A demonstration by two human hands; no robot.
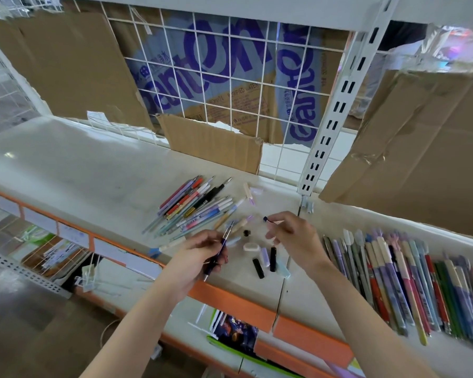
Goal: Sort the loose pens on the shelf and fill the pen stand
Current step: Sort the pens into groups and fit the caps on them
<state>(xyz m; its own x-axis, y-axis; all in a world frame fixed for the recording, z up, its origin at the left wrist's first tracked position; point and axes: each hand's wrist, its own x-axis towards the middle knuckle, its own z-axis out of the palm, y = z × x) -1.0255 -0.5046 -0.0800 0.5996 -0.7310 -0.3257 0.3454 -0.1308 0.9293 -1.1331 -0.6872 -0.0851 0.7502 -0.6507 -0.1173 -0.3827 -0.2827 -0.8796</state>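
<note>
My left hand [202, 255] grips a dark blue uncapped pen [221, 248], tip pointing up toward the shelf back. My right hand [292, 231] pinches a small dark blue cap [265, 219] just right of the pen's tip, a short gap apart. A loose pile of several pens [194, 205] lies on the white shelf [79, 170] behind my left hand. Several loose caps, black [258, 268] and pale [250, 246], lie between my hands. A sorted row of pens [399, 279] lies side by side at the right. No pen stand shows.
Torn cardboard sheets [213, 144] lean against the white wire grid [230, 77] at the shelf's back. A white slotted upright [331, 110] divides the shelf. The orange front edge [230, 298] runs below my hands, with lower shelves of goods underneath.
</note>
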